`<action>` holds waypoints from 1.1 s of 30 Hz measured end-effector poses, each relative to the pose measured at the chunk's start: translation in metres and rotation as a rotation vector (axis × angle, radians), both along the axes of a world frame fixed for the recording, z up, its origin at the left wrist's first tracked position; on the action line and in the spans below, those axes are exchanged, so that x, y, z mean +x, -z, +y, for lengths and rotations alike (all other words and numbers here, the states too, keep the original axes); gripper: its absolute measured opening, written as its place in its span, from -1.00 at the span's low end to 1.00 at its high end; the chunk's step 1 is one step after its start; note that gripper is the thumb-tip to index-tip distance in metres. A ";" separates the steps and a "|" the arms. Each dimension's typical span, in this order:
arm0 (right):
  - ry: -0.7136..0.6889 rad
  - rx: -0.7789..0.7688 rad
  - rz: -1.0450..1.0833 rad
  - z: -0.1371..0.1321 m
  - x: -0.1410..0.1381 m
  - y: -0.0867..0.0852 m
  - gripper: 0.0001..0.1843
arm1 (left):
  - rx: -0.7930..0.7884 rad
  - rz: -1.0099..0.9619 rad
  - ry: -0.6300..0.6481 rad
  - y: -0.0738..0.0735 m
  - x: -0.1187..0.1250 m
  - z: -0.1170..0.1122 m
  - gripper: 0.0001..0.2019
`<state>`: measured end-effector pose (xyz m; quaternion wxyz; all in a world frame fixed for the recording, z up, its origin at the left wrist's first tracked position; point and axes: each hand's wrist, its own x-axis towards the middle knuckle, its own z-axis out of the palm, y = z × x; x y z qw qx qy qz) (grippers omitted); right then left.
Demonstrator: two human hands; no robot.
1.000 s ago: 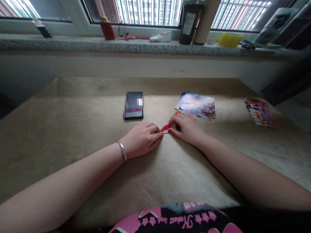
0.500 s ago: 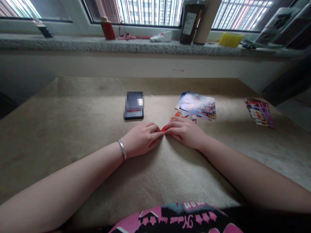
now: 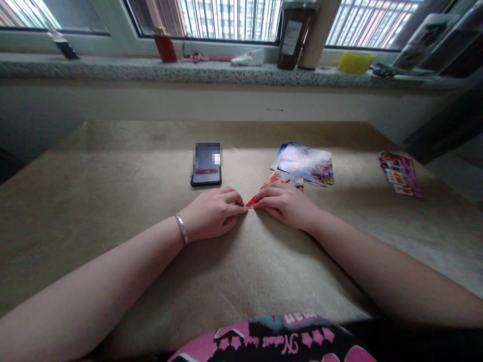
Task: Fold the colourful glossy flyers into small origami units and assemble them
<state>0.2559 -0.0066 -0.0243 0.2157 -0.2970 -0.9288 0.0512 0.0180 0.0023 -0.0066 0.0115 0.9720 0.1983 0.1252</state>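
Note:
A folded sheet of printed paper (image 3: 276, 177), red and orange with a narrow pointed end, lies on the table between my hands. My left hand (image 3: 212, 213), with a silver bangle at the wrist, has its fingers pressed together at the red tip. My right hand (image 3: 286, 205) lies over the near side of the paper, its fingers closed on it and hiding part of it. A stack of glossy printed sheets (image 3: 305, 161) rests just beyond my right hand and meets the paper's far edge. Beyond my left hand lies a phone (image 3: 206, 177), its screen partly blurred.
At the right side of the table (image 3: 113, 201) is a fanned pile of colourful printed papers (image 3: 400, 175). Along the stone windowsill (image 3: 132, 71) stand a red container (image 3: 165, 48), a dark labelled jar (image 3: 296, 37) and a yellow block (image 3: 355, 62).
My left hand has slid slightly left, so more of the paper's red tip shows between the hands. My right hand stays on the paper, almost unmoved.

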 end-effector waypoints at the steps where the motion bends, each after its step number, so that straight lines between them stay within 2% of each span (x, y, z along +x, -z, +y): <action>1: 0.004 0.000 0.002 0.000 0.000 0.000 -0.72 | -0.008 0.000 0.008 -0.001 -0.001 0.000 -0.70; 11: 0.015 -0.019 0.001 -0.003 0.001 0.000 -0.71 | -0.047 -0.047 0.065 0.003 -0.009 0.006 -0.72; 18: 0.019 -0.026 0.015 -0.002 -0.001 0.001 -0.72 | 0.009 -0.027 0.080 0.007 -0.003 0.006 -0.69; 26: 0.026 0.021 0.004 -0.002 -0.004 0.002 -0.73 | 0.007 0.022 -0.022 0.008 0.007 -0.002 -0.76; 33: 0.009 0.041 0.012 -0.001 -0.003 0.002 -0.73 | -0.011 0.009 0.011 0.005 0.005 0.002 -0.76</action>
